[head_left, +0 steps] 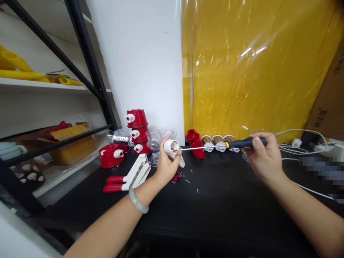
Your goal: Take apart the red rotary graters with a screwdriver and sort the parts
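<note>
My left hand [166,167] is closed around a white plastic part [170,146] with a round, hollow end that faces right. Fingers of my right hand [264,156] wrap the dark handle of a long screwdriver [239,143] with a yellow collar. Its thin shaft runs level to the left, and the tip reaches the opening of the white part; whether it sits on a screw I cannot tell. Below my left hand, several small screws [187,181] and little red pieces [176,177] lie scattered on the black table [225,211].
White cranks with red handles [126,181] lie at left. Behind them stand stacked red housings [137,130] and another red housing [109,157]. Clear plastic cups [161,134], red chutes [195,145] and grater drums [218,142] line the back. White cables [301,147] run at right; a black-framed shelf [88,50] stands left.
</note>
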Demonstrator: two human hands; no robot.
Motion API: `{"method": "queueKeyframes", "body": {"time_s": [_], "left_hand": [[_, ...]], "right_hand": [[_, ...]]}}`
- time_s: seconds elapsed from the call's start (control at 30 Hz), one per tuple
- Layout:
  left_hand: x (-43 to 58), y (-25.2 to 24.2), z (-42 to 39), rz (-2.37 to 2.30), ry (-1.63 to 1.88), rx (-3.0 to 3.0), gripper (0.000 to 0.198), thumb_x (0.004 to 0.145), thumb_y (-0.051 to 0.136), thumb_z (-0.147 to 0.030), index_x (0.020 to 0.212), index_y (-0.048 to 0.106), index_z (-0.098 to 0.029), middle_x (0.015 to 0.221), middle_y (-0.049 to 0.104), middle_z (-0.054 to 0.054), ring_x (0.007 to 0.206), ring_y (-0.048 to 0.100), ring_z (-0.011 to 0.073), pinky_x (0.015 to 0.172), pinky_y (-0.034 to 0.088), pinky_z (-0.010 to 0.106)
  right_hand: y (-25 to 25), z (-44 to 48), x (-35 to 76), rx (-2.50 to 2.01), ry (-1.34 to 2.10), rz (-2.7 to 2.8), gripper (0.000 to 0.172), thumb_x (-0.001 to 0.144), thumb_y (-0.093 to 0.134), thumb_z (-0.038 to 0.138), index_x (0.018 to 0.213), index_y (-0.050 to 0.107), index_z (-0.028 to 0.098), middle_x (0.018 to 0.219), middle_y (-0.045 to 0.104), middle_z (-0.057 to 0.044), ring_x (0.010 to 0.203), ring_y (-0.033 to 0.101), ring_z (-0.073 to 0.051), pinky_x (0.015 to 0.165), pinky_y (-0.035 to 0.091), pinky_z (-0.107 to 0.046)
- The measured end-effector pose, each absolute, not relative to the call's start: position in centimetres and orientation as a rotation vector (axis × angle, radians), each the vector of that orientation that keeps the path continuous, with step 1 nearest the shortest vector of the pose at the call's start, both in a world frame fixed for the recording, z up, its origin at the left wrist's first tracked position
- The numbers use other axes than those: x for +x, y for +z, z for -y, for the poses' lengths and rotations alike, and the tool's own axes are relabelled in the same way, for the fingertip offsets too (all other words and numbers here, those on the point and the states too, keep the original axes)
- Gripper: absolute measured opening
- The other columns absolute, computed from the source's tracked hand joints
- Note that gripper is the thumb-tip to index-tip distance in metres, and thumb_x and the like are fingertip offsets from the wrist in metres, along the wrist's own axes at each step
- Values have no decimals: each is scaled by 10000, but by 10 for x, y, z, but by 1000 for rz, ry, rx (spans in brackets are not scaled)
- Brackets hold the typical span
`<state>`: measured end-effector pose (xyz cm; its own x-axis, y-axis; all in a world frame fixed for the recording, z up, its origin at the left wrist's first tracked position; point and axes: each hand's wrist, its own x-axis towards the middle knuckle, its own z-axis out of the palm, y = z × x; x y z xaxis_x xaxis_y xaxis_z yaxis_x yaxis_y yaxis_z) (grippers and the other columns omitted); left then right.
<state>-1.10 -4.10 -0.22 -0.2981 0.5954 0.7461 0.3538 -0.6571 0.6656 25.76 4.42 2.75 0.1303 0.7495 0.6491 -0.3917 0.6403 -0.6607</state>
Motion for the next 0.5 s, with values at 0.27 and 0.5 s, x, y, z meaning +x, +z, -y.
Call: {"method": "queueKeyframes", "body": {"time_s": [0.27,0.5], "left_hand": [[-8,2,48,-1283,2129,1796,608,807,601,-113,1311,291,-253,912,631,23,825,682,166,813,565,379],[-8,3,48,-1358,2167,1860,606,795,592,-80,1304,305,-240,918,633,27,839,682,162,796,561,351]], "right_hand": [[27,-47,258,-361,884,1164,354,730,762,468,879,549,228,867,538,29,655,532,-101,541,477,-231],[26,-48,256,-351,895,1169,346,728,763,467,872,554,232,813,542,35,625,538,-107,518,471,-232]]}}
